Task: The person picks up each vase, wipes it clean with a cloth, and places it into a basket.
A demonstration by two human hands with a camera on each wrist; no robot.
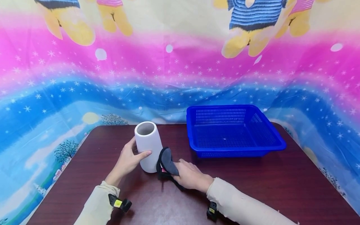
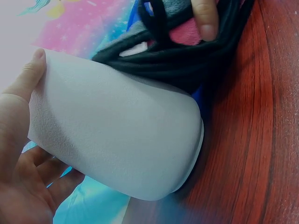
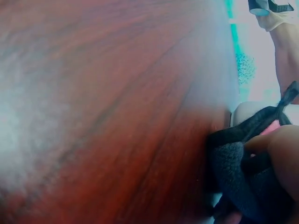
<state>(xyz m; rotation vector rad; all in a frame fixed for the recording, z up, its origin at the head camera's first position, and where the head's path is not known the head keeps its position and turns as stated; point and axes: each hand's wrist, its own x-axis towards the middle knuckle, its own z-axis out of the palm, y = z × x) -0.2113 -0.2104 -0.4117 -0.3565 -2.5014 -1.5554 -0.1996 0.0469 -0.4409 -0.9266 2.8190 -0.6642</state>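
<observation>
A white tapered vase with an open mouth stands left of the table's middle, leaning slightly left at the top. My left hand grips its side, the thumb across the front; in the left wrist view other fingers of the left hand show behind the vase. My right hand holds a soft grey cloth piece with black edging against the vase's lower right side. A pink patch and black strap-like bands show on this cloth. Whether the vase's base touches the table cannot be told.
A blue plastic basket with perforated walls stands at the back right of the dark red-brown table. Behind the table hangs a printed curtain in pink and blue. Both sleeves carry black wrist devices.
</observation>
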